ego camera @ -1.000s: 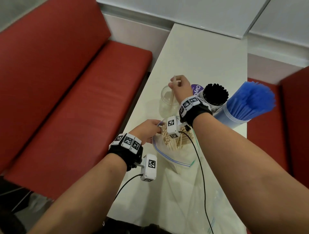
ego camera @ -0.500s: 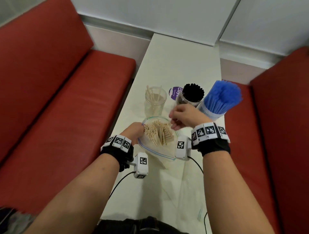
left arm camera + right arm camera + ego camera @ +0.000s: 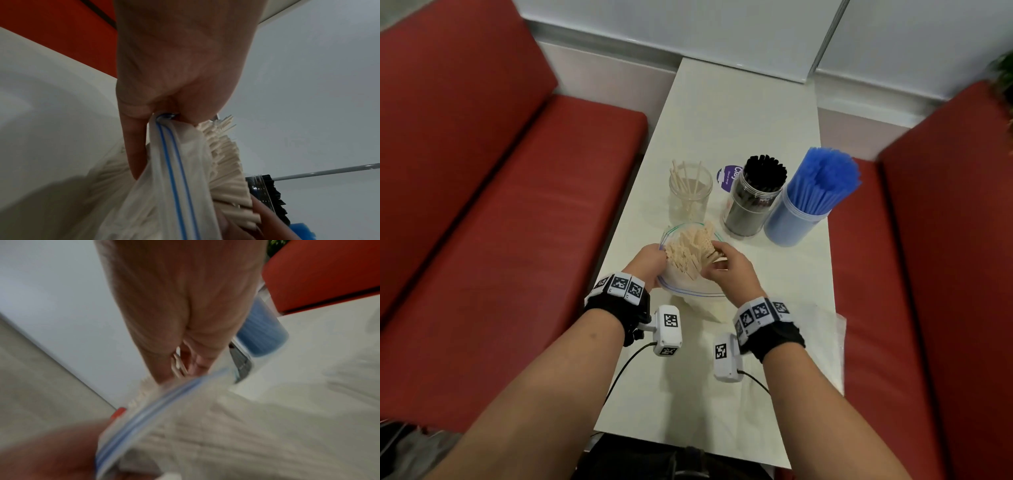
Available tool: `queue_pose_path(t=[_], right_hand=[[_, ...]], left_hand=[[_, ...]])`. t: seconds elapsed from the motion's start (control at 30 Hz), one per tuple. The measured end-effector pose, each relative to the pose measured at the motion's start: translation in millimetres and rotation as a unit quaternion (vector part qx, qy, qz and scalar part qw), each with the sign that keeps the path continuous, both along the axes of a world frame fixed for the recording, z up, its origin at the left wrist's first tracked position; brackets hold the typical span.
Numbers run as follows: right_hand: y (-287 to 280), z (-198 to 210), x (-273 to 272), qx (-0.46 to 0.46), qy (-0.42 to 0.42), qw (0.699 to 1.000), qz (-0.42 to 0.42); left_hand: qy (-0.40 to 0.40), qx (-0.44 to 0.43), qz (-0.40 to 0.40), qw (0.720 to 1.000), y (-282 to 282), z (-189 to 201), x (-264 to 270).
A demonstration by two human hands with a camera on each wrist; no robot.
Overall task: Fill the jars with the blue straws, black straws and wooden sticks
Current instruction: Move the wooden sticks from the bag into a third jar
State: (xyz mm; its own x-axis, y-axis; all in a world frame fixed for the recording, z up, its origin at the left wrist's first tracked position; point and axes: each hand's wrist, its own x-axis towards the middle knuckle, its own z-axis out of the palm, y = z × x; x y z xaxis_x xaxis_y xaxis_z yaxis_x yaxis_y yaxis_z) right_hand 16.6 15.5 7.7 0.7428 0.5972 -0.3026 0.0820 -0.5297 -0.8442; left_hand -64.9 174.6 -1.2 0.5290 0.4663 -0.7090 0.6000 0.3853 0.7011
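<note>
A clear jar on the white table holds a few wooden sticks. To its right stand a jar of black straws and a jar of blue straws. In front of them a zip bag stands open, packed with wooden sticks. My left hand pinches the bag's blue-striped rim on the left side. My right hand reaches into the bag mouth from the right, and its fingers pinch a few sticks. The right wrist view is blurred.
Red benches run along both sides of the narrow table, on the left and on the right. A purple round label lies behind the jars. An empty clear plastic bag lies flat near the table's right edge.
My right hand has come back from above the stick jar to the bag and has closed on sticks there. The left hand has kept its hold on the bag rim.
</note>
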Motion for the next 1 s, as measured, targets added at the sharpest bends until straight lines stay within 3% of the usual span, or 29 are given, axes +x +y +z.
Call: queue_pose_path(t=[0.1,0.27,0.4,0.53,0.6,0.67,0.73,0.77,0.83,0.9,1.0], right_hand=[[3,-19,-15,0.018,-0.034,0.998,-0.054],[2,-34,-26,0.051,-0.012,0.994,-0.097],[5,-29,-32,0.052,-0.095,0.994,-0.021],[10,-25,-39,0.046,-0.129,0.990,0.041],[10,-24,-37,0.009,-0.153,0.987,0.046],[10,-24,-30,-0.023,-0.148,0.988,0.026],[9,-22,-27,-0.055,-0.168,0.984,0.014],[9,-22,-29,-0.086,-0.200,0.976,0.024],[12,-26,-35,-0.171,-0.265,0.947,0.068],[14,-31,-45,-0.238,-0.285,0.920,0.128],[11,-38,-51,-0.262,-0.234,0.920,0.172]], left_hand=[[-0.013,0.010,-0.027,1.000,-6,-5,-4],[-0.025,-0.023,-0.027,0.999,-7,-21,-19],[-0.025,0.051,-0.090,0.994,-4,-20,-26],[-0.063,0.141,-0.178,0.972,1,-16,-24],[-0.078,0.158,-0.122,0.977,5,-14,-22],[-0.096,0.159,0.024,0.982,14,-10,-23],[-0.114,0.189,0.142,0.965,23,-4,-27],[-0.125,0.197,0.162,0.959,25,-3,-29],[-0.141,0.191,0.124,0.964,23,-1,-30],[-0.118,0.171,0.022,0.978,17,-6,-30],[-0.032,0.163,-0.102,0.981,7,-21,-37]])
